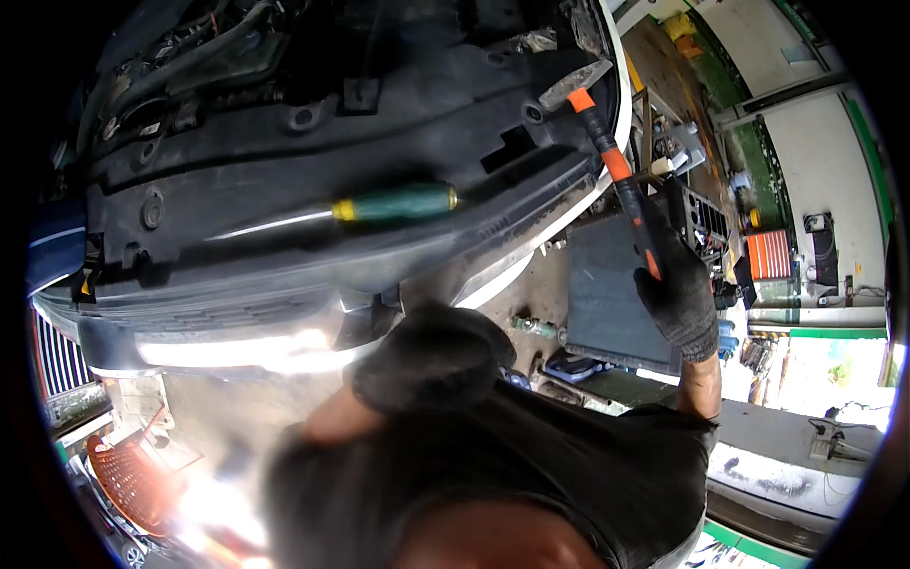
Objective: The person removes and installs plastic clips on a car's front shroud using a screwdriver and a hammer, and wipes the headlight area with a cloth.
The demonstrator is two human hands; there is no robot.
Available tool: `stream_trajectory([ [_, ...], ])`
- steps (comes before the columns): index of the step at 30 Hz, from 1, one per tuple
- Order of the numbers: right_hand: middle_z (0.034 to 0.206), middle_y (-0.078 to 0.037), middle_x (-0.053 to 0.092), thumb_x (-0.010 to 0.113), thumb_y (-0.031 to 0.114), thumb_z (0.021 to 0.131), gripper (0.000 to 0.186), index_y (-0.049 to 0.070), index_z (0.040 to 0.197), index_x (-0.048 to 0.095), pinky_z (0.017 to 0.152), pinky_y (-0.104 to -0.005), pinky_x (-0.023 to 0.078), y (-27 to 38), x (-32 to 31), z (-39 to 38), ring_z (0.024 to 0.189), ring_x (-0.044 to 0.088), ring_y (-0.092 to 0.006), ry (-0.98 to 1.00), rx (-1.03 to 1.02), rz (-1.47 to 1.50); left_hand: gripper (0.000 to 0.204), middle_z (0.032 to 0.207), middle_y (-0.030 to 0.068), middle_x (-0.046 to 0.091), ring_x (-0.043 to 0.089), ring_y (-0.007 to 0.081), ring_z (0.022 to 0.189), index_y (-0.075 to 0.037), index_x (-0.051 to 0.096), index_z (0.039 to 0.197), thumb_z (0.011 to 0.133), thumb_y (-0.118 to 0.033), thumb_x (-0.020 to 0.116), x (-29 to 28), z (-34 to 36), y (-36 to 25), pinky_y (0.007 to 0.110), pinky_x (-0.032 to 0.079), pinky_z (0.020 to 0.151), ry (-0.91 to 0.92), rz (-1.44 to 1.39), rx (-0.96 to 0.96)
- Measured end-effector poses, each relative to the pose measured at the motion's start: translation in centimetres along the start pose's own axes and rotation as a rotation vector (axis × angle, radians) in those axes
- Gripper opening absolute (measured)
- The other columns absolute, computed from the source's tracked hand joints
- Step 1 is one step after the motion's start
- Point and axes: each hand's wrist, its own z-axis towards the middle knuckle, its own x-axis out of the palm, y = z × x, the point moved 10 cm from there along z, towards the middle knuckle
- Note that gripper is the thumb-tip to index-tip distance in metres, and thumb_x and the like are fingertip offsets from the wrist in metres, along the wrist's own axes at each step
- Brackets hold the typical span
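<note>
My right hand [675, 294], in a black knit glove, is closed around the handle of a hammer [611, 152] with black and orange bands; its steel head is over the right edge of the open engine bay. A screwdriver [393, 204] with a green and yellow handle lies along the black plastic cover [265, 171], its shaft pointing left. My left hand [436, 346], also gloved, is low at the front bumper [209, 349], blurred, its fingers not clear.
At the right stand a grey worktop [611, 294], cluttered shelving [664, 142] and a red tool cabinet [768, 256]. A bottle [536, 327] lies on the floor below. An orange perforated chair [123, 474] is at the lower left.
</note>
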Motion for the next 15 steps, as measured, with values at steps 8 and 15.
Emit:
stream_trajectory([
  [8, 0.136, -0.027, 0.063, 0.064, -0.007, 0.081, 0.075, 0.007, 0.154, 0.047, 0.089, -0.0466, 0.057, 0.1, 1.1, -0.1, 0.112, 0.067, -0.0474, 0.157, 0.052, 0.062, 0.031, 0.101, 0.0134, 0.071, 0.070, 0.0193, 0.082, -0.002, 0.067, 0.124, 0.093, -0.004, 0.068, 0.3, -0.3, 0.3, 0.033, 0.056, 0.067, 0.052, 0.419, 0.182],
  [15, 0.115, -0.027, 0.067, 0.063, -0.006, 0.082, 0.076, 0.011, 0.154, 0.048, 0.075, -0.0474, 0.057, 1.4, -1.5, -0.7, 0.092, 0.069, -0.0464, -0.230, -0.136, -0.008, 0.026, 0.082, 0.0068, 0.069, 0.063, 0.0113, 0.065, 0.005, 0.069, 0.111, 0.100, -0.018, 0.066, 0.4, -0.4, 0.0, 0.024, 0.048, 0.057, 0.004, 0.444, 0.217],
])
